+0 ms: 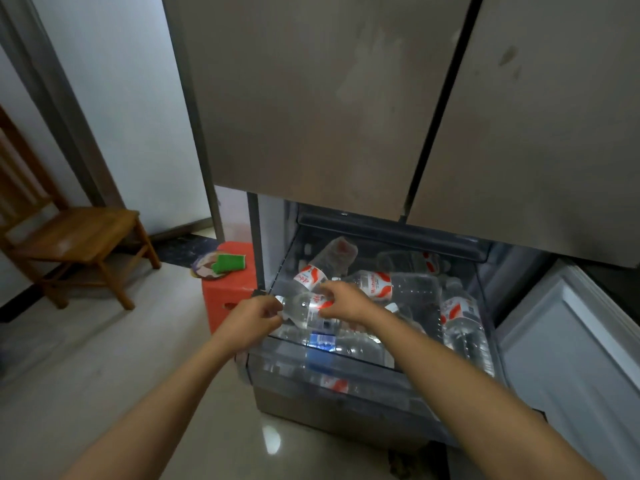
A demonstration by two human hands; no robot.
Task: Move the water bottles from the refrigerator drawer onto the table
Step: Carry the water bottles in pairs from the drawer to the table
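Nothing can be read; red-and-white labels [379, 287] on the water bottles [415, 285] bear print too blurred to make out

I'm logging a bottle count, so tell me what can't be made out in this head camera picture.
The table: outside the frame, head view.
Lower bottles in the drawer: head view, blurred behind its frosted front, covered by upper bottles.
The held water bottle: right hand covers part of its label, left hand its neck.
Label print: too small and blurred to read.
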